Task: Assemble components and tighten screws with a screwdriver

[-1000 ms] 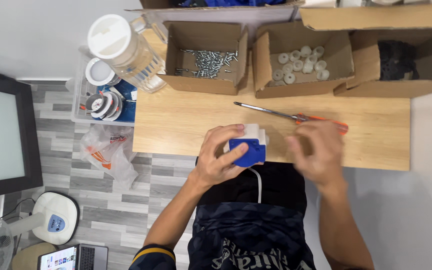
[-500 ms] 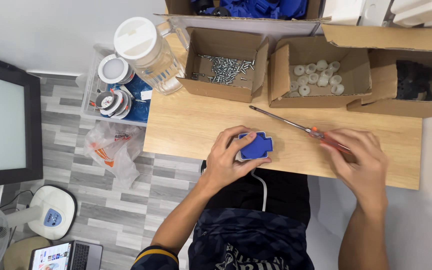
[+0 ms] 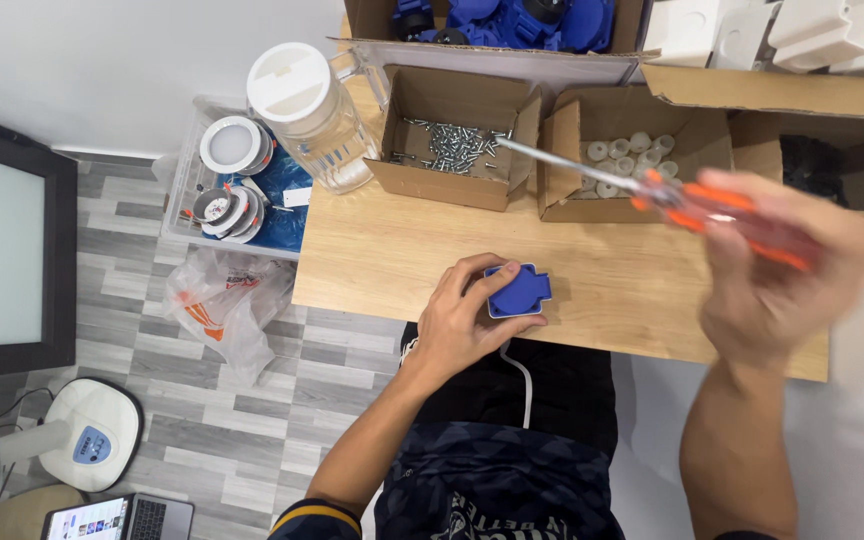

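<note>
- The left hand (image 3: 459,325) clamps a blue socket (image 3: 517,291) flat against the near edge of a wooden table (image 3: 382,250), fingers curled round its left side.
- The right hand (image 3: 782,275), blurred, is closed on the orange handle of a screwdriver (image 3: 652,190), raised above the table.
- The screwdriver's metal shaft points left toward a box of screws (image 3: 452,148).
- Beside that box sits a box of white caps (image 3: 624,158); a clear jug (image 3: 312,115) with a white lid stands at the table's left end.
</note>
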